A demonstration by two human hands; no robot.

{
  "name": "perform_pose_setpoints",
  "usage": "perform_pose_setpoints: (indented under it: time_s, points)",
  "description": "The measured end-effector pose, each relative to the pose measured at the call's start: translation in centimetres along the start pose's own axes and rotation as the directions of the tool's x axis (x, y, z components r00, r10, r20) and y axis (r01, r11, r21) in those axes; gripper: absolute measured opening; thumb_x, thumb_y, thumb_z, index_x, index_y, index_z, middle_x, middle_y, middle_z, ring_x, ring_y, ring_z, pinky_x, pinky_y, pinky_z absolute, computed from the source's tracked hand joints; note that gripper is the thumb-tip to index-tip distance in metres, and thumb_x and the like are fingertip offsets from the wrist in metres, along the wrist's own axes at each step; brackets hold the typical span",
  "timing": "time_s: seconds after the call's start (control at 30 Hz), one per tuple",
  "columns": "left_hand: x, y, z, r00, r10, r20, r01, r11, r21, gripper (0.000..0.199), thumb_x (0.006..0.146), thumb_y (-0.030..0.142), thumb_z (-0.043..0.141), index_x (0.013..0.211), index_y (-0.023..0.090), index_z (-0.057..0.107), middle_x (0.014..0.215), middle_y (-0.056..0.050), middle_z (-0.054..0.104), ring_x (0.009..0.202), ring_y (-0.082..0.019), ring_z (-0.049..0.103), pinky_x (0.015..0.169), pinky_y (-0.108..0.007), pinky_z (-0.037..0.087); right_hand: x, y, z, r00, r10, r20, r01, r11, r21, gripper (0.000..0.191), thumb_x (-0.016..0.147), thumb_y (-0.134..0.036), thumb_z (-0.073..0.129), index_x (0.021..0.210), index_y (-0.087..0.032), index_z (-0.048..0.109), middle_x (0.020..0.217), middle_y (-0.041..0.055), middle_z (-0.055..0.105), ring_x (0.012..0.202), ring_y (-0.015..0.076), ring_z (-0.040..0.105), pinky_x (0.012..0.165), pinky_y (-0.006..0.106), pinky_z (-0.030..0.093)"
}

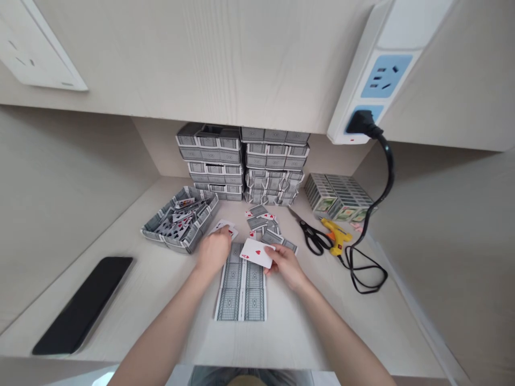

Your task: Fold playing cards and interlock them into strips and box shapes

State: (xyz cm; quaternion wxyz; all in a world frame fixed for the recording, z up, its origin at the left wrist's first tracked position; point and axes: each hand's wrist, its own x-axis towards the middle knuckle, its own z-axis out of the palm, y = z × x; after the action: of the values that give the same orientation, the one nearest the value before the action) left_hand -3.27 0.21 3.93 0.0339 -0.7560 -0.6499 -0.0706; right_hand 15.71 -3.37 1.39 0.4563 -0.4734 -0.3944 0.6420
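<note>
Playing card showing a red heart is clamped between the fingers of the right hand, above the far right part of the card panel, which lies on the surface. The left hand is at the loose face-up cards just past the panel's far left corner; whether its fingers pinch one or merely touch, I cannot tell. Beyond the panel lie scattered cards, left of it the card tray and phone, right of it scissors and a yellow glue gun.
</note>
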Motion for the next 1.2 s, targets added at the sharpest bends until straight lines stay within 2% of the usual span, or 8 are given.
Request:
perform_pose_setpoints:
  time_s: [0.2,0.33,0.53,0.73,0.93,1.03,1.13,1.2]
  points:
    - [-0.4,-0.1,-0.1,1.0,-0.017,0.006,0.017,1.0,0.005,0.038,0.08,0.012,0.035,0.113,0.016,0.054,0.084,-0.014,0.068,0.075,-0.025,0.065,0.062,-0.032,0.046,0.0,0.0,0.0,1.0,-0.003,0.001,0.003,1.0,0.002,0.032,0.065,-0.047,0.065,0.068,-0.016,0.059,0.049,-0.0004,0.061,0.037,0.0119,0.055,0.036,0.022,0.043]
    - [-0.6,-0.2,-0.5,0.998,-0.052,-0.045,0.051,0.998,-0.028,0.036,0.079,0.013,0.039,0.108,0.023,0.059,0.087,-0.009,0.069,0.078,-0.022,0.065,0.063,-0.028,0.045,0.0,0.1,-0.1,1.0,-0.001,0.001,0.001,1.0,-0.002,0.033,0.065,-0.048,0.066,0.067,-0.016,0.059,0.048,-0.0008,0.06,0.037,0.0121,0.055,0.036,0.022,0.044]
    - [-0.6,-0.1,-0.7,0.996,-0.05,-0.075,0.048,0.998,-0.029,0.024,0.083,0.032,0.043,0.082,0.022,0.065,0.078,-0.007,0.069,0.073,-0.022,0.064,0.058,-0.027,0.041,0.0,0.1,0.0,1.0,0.001,-0.003,-0.002,1.0,-0.015,0.032,0.066,-0.047,0.065,0.067,-0.016,0.059,0.049,-0.001,0.06,0.037,0.012,0.055,0.036,0.022,0.044]
    - [-0.6,0.4,-0.9,1.0,0.009,-0.01,-0.009,0.997,-0.074,0.037,0.083,0.047,0.038,0.078,0.022,0.064,0.076,-0.006,0.069,0.069,-0.021,0.064,0.055,-0.026,0.04,0.0,0.1,0.0,1.0,0.0,-0.007,-0.001,1.0,-0.026,0.032,0.066,-0.046,0.065,0.069,-0.016,0.059,0.049,-0.0013,0.06,0.037,0.0124,0.056,0.035,0.022,0.045]
    - [-0.5,0.5,-0.3,0.994,-0.051,-0.101,0.042,0.995,-0.094,0.027,0.084,0.026,0.038,0.095,0.019,0.062,0.082,-0.008,0.068,0.072,-0.02,0.063,0.061,-0.028,0.044,0.1,0.3,-0.2,1.0,-0.005,-0.022,0.005,1.0,-0.011,0.033,0.066,-0.047,0.065,0.069,-0.015,0.058,0.05,-0.0013,0.06,0.037,0.012,0.056,0.035,0.022,0.044]
    - [-0.4,0.7,0.1,0.96,0.025,-0.281,-0.097,0.965,-0.244,0.027,0.081,0.018,0.041,0.1,0.018,0.06,0.095,-0.007,0.067,0.087,-0.019,0.062,0.079,-0.031,0.046,0.2,0.4,-0.2,0.999,-0.017,-0.039,0.017,1.0,0.015,0.033,0.066,-0.047,0.065,0.073,-0.016,0.057,0.052,-0.0018,0.06,0.037,0.0117,0.055,0.035,0.022,0.043]
    - [-0.7,1.1,0.1,0.872,0.163,-0.461,-0.346,0.872,-0.346,0.023,0.079,0.014,0.044,0.091,0.019,0.062,0.098,-0.005,0.067,0.103,-0.018,0.057,0.1,-0.039,0.035,0.2,0.3,-0.1,0.998,-0.022,-0.059,0.025,0.999,0.047,0.034,0.066,-0.048,0.066,0.076,-0.017,0.057,0.051,-0.0026,0.06,0.037,0.0116,0.054,0.034,0.022,0.041]
    - [-1.0,1.5,-0.1,0.817,0.245,-0.522,-0.474,0.801,-0.365,0.021,0.077,0.011,0.046,0.085,0.021,0.063,0.098,-0.002,0.067,0.111,-0.019,0.052,0.106,-0.045,0.025,0.2,0.2,-0.1,0.998,-0.019,-0.064,0.023,0.998,0.058,0.035,0.066,-0.05,0.064,0.074,-0.017,0.057,0.049,-0.0026,0.058,0.037,0.0119,0.053,0.034,0.021,0.038]
